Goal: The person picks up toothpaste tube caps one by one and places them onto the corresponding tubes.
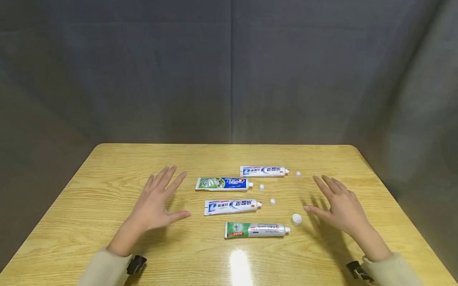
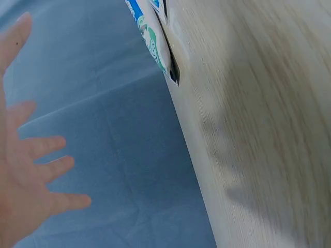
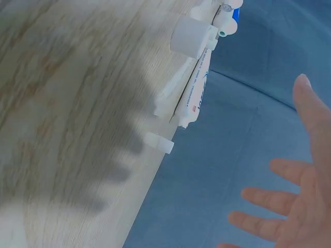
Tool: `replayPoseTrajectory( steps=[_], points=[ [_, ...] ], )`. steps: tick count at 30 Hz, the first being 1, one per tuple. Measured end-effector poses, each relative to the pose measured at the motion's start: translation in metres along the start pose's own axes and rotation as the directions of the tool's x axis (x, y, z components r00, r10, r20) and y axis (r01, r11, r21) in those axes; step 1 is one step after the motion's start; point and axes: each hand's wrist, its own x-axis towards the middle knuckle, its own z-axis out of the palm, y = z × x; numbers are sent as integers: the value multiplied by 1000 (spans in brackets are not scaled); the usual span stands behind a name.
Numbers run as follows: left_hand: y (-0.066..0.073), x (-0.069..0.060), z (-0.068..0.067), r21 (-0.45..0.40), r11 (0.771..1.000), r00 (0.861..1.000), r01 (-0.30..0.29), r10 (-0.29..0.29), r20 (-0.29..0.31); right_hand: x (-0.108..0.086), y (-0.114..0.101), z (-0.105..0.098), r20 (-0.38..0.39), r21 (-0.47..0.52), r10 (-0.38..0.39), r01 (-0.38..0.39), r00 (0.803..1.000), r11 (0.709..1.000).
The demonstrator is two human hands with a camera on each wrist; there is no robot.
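Note:
Several uncapped toothpaste tubes lie flat in a loose column, nozzles to the right: a white-and-blue tube (image 1: 262, 171) farthest away, a green-and-blue tube (image 1: 223, 184), another white-and-blue tube (image 1: 231, 206), and a green-and-silver tube (image 1: 257, 230) nearest. By their nozzles sit small white caps (image 1: 272, 201) and one larger white cap (image 1: 296, 219). My left hand (image 1: 155, 204) hovers left of the tubes, fingers spread, holding nothing. Right of the caps, my right hand (image 1: 341, 208) is also raised above the table with fingers extended, touching nothing.
A light wooden table (image 1: 125, 167) with rounded far corners carries everything. Behind it hangs a dark grey cloth (image 1: 161, 79), which continues along both sides. Black straps (image 1: 136, 264) circle the wrists over beige sleeves (image 1: 105, 268). Light glares on the near tabletop.

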Motion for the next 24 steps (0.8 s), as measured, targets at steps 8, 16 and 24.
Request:
replayPoseTrajectory(
  steps=[8, 16, 24],
  points=[
    [4, 2, 7, -60, 995, 996, -78, 75, -46, -2, -1, 0, -30, 52, -58, 60, 998, 997],
    [12, 6, 11, -112, 987, 993, -119, 116, -36, -2, -3, 1, 1, 81, -58, 58, 998, 995],
    [20, 13, 16, -128, 982, 990, -139, 136, -29, -2, -5, 3, 107, 119, -2, -10, 994, 993]
  ],
)
